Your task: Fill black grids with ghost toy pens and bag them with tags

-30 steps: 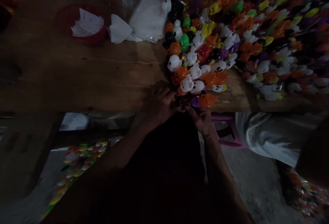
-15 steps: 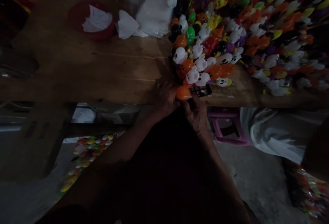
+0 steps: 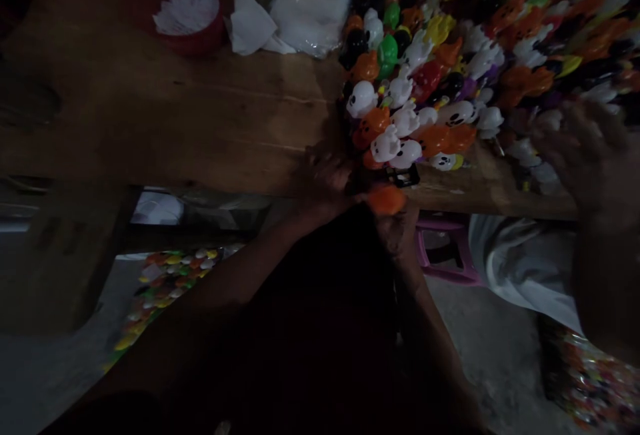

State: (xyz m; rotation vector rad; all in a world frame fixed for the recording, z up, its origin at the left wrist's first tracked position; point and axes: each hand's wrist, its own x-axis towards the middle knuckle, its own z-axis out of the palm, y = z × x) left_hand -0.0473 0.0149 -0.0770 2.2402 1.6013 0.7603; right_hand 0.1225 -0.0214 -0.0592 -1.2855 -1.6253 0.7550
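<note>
A smooth orange plastic figure (image 3: pixel 386 200), blurred by motion, is in my right hand (image 3: pixel 399 227) just off the table's front edge. The fingers of that hand close around its lower side, partly hidden by it. To the left, my left hand (image 3: pixel 330 178) is at the table edge, dark and blurred; whether it touches the figure or holds anything is unclear. Just beyond both hands stands a crowd of small glossy figures, with a white ghost-like figure (image 3: pixel 386 144) and an orange one (image 3: pixel 374 123) nearest. A black slotted tray (image 3: pixel 404 175) shows beneath them.
A red bowl (image 3: pixel 200 42) of paper slips, a folded white paper (image 3: pixel 250 25) and clear plastic bags (image 3: pixel 310 8) lie at the back left. At right, another person's hand (image 3: pixel 585 148) reaches over more figures. A pink stool (image 3: pixel 445 255) stands below the table.
The orange figure has moved right and slightly towards me with my right hand, away from my left hand. Another person's hand has come in at the right.
</note>
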